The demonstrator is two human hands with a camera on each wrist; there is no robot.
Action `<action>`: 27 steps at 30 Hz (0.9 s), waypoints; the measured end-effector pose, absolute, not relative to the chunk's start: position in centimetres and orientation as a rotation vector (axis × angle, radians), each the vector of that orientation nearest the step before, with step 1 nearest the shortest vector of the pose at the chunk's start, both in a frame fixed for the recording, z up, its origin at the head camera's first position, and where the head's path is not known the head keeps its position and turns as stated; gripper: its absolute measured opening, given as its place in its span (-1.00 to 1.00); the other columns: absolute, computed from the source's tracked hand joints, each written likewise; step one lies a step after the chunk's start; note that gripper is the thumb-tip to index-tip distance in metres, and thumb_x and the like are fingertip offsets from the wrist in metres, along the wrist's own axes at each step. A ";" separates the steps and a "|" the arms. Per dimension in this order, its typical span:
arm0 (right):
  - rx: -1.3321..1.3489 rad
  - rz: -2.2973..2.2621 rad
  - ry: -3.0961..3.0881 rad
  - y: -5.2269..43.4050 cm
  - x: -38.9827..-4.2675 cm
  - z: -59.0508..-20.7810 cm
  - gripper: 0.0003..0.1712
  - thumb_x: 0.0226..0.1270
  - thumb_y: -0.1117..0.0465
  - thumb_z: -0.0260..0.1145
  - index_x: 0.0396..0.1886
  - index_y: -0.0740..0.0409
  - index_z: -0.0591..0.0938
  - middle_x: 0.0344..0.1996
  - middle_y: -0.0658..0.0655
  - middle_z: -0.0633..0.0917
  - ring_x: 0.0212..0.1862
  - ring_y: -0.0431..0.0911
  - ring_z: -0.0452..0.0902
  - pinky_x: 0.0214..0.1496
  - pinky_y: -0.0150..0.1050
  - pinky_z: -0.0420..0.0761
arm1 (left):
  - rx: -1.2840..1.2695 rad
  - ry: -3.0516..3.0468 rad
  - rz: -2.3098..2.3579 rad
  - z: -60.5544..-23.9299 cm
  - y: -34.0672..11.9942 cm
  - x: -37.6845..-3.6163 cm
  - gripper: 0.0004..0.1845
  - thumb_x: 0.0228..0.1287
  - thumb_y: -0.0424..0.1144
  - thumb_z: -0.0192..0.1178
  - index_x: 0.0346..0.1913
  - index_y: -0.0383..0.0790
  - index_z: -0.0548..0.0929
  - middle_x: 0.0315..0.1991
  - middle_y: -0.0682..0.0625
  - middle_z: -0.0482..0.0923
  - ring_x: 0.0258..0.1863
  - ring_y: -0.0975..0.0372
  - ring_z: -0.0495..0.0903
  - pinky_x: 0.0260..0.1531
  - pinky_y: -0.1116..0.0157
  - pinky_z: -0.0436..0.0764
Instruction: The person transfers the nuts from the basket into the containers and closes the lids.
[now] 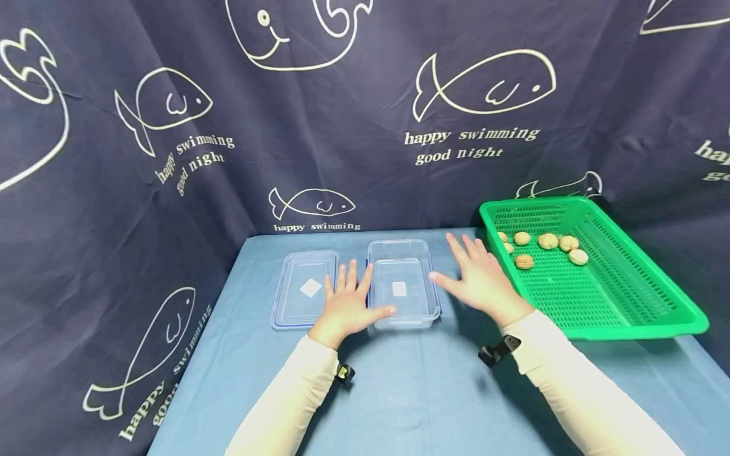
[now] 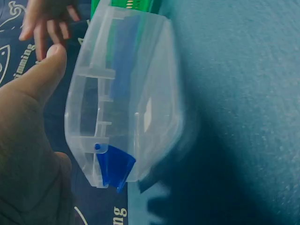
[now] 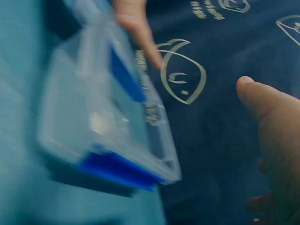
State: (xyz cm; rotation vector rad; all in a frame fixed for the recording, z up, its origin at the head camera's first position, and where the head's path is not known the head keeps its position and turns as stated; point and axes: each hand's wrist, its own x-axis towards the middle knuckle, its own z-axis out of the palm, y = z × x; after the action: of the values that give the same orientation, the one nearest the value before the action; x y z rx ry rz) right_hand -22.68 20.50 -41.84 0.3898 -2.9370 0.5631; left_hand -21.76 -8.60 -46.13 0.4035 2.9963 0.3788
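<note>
- Head view: left hand [image 1: 346, 307] spread wide, near the box [image 1: 410, 314] and lid [image 1: 296, 297].
- Right hand [image 1: 483, 282] wide too, between box and basket [image 1: 593, 297].
- Box sits on blue cloth [image 1: 410, 392], right of the lid.
- Nuts [image 1: 548, 240] lie in the basket.

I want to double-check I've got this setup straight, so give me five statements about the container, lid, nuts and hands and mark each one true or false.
1. The clear container stands uncovered. True.
2. The lid lies inside the green basket. False: it lies on the blue-covered table, to the left of the container.
3. Several nuts are in the green basket. True.
4. The right hand grips a nut. False: its fingers are spread and it holds nothing.
5. The left hand holds nothing. True.
</note>
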 end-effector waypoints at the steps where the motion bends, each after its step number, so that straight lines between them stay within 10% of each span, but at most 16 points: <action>1: 0.401 0.592 -2.912 20.9 -23.0 -41.3 0.16 0.32 -0.49 0.14 0.65 0.11 0.04 0.52 0.48 0.14 0.53 0.44 -0.06 0.45 0.39 0.05 | 0.423 2.989 0.371 -46.2 -8.5 -21.7 0.24 0.03 0.67 0.00 0.66 0.09 -0.15 0.65 -0.17 -0.29 0.61 -0.11 -0.31 0.46 -0.28 -0.27; 12: 0.342 0.902 -2.815 27.3 -26.3 -37.1 0.03 0.43 -0.27 0.22 0.67 -0.06 -0.06 0.57 0.33 0.14 0.51 0.33 0.09 0.41 0.35 0.16 | 0.600 2.961 0.437 -47.2 -8.2 -21.8 0.39 -0.02 0.63 0.12 0.64 -0.20 -0.17 0.65 -0.12 -0.24 0.62 -0.03 -0.22 0.49 -0.22 -0.23; 17: 0.268 1.110 -2.744 30.8 -28.1 -38.3 0.00 0.45 -0.14 0.28 0.67 0.00 -0.02 0.48 0.40 0.29 0.38 0.35 0.32 0.34 0.27 0.30 | 0.616 2.952 0.498 -47.5 -8.4 -21.9 0.39 -0.01 0.62 0.14 0.63 -0.27 -0.13 0.65 -0.15 -0.21 0.62 -0.03 -0.20 0.48 -0.23 -0.20; 27: 0.068 1.372 -2.785 36.1 -30.0 -42.6 0.12 0.45 -0.13 0.29 0.66 0.08 -0.22 0.48 0.46 0.25 0.47 0.36 0.16 0.39 0.28 0.25 | 0.617 2.959 0.493 -47.9 -8.6 -22.0 0.38 0.00 0.62 0.12 0.63 -0.28 -0.11 0.65 -0.15 -0.21 0.62 -0.02 -0.19 0.48 -0.24 -0.15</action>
State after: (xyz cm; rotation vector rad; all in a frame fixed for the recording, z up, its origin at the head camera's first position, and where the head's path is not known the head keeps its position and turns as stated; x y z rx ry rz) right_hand -30.04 36.08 -42.59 0.0678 -2.7855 1.3717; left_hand -22.04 -8.61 -47.93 0.6167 2.9586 0.4927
